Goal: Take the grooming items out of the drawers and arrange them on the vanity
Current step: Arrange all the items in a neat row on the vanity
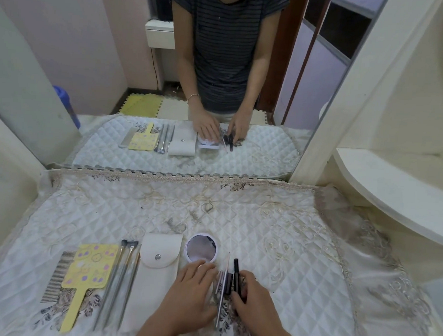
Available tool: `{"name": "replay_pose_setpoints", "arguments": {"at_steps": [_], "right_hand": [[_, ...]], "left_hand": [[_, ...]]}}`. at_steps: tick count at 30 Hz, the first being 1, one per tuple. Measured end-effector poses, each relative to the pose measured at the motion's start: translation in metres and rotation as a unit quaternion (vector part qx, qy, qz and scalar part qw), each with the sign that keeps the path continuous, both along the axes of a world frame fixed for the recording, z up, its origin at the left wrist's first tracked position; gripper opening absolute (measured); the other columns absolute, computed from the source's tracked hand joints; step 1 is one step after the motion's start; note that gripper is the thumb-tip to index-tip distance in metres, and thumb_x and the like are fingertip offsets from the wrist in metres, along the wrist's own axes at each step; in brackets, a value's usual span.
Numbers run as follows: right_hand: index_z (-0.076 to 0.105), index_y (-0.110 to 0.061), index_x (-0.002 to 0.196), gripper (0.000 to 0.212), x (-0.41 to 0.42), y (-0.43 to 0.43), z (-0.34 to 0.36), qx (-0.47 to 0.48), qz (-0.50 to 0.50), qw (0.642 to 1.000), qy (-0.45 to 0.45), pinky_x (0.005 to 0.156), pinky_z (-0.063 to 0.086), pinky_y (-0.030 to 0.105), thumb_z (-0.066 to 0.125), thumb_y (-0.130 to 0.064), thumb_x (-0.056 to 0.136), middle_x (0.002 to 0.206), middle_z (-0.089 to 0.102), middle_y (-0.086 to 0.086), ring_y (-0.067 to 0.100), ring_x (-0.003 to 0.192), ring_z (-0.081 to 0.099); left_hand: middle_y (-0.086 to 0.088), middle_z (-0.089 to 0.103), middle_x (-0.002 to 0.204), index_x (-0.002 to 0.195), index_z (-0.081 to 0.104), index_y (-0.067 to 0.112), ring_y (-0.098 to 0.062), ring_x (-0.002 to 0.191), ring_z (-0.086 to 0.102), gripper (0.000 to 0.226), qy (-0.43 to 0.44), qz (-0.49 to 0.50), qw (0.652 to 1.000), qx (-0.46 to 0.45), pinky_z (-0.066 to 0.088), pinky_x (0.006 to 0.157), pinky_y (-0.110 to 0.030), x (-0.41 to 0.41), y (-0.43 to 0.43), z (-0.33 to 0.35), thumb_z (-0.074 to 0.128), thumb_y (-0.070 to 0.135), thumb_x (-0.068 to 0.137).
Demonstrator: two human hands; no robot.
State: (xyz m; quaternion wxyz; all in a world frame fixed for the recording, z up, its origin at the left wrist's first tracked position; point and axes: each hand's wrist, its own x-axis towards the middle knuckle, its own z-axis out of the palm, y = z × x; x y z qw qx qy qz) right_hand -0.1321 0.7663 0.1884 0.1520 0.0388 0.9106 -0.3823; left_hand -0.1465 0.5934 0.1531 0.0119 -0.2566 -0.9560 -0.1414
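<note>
Grooming items lie in a row on the quilted vanity cloth (276, 221): a metal comb (58, 275), a yellow paddle mirror (90, 270), several thin brushes (123, 272), a white snap pouch (155, 269) and a round compact mirror (201, 248). My left hand (192, 291) rests flat, fingers apart, on the compact's near edge and beside a bunch of slim pencils (223, 287). My right hand (254, 296) pinches a black tube (236, 275) lying right of the pencils.
A large wall mirror (168, 76) behind the vanity reflects the person and the items. A curved white shelf (392, 193) juts out at the right. The cloth's lace edge (179, 177) runs along the mirror's foot.
</note>
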Motion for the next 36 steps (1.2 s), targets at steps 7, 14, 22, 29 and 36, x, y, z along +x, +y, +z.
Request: {"name": "replay_pose_setpoints", "arguments": {"at_steps": [7,14,22,29,36], "right_hand": [[0.046,-0.022,0.121,0.033,-0.009,-0.005,-0.005,-0.011,-0.023,1.000,0.006,0.059,0.035,0.010,0.051,-0.022,0.089,0.069,0.040,-0.019,-0.004,0.068,0.042],[0.048,-0.020,0.122,0.033,-0.014,-0.007,-0.008,-0.009,-0.016,1.000,-0.002,0.068,0.036,0.015,0.052,-0.019,0.089,0.070,0.042,-0.021,0.005,0.076,0.047],[0.049,-0.022,0.121,0.032,-0.012,-0.004,-0.008,-0.007,-0.002,1.000,0.002,0.066,0.035,0.011,0.050,-0.016,0.089,0.072,0.045,-0.022,-0.004,0.072,0.046],[0.052,-0.025,0.112,0.027,-0.008,-0.004,-0.009,-0.017,-0.012,1.000,-0.003,0.062,0.036,0.006,0.050,-0.014,0.088,0.072,0.048,-0.019,-0.001,0.073,0.048],[0.045,-0.040,0.094,0.029,-0.007,0.001,-0.009,-0.032,-0.040,0.998,-0.035,0.065,0.040,0.012,0.057,-0.017,0.082,0.084,0.062,0.004,0.013,0.078,0.056]], "left_hand": [[0.011,0.066,0.111,0.110,0.053,0.025,-0.017,0.120,0.039,0.060,0.005,-0.024,0.999,-0.044,0.012,0.106,-0.032,-0.003,0.008,-0.004,0.052,0.053,0.057],[0.011,0.064,0.115,0.115,0.053,0.022,-0.016,0.123,0.039,0.065,-0.055,0.021,0.998,-0.035,0.025,0.101,-0.033,0.007,0.014,-0.009,0.049,0.059,0.061],[0.011,0.064,0.115,0.115,0.054,0.023,-0.016,0.123,0.036,0.062,-0.023,0.039,0.999,-0.029,0.023,0.104,-0.032,0.007,0.015,-0.012,0.050,0.054,0.061],[0.011,0.066,0.113,0.112,0.055,0.023,-0.015,0.120,0.038,0.054,-0.006,0.044,0.999,-0.020,0.022,0.104,-0.031,0.003,0.018,-0.010,0.048,0.045,0.063],[0.015,0.069,0.103,0.108,0.047,0.028,-0.013,0.113,0.040,0.048,0.034,0.026,0.999,-0.013,0.028,0.097,-0.032,-0.005,0.030,-0.012,0.040,0.051,0.067]]}}
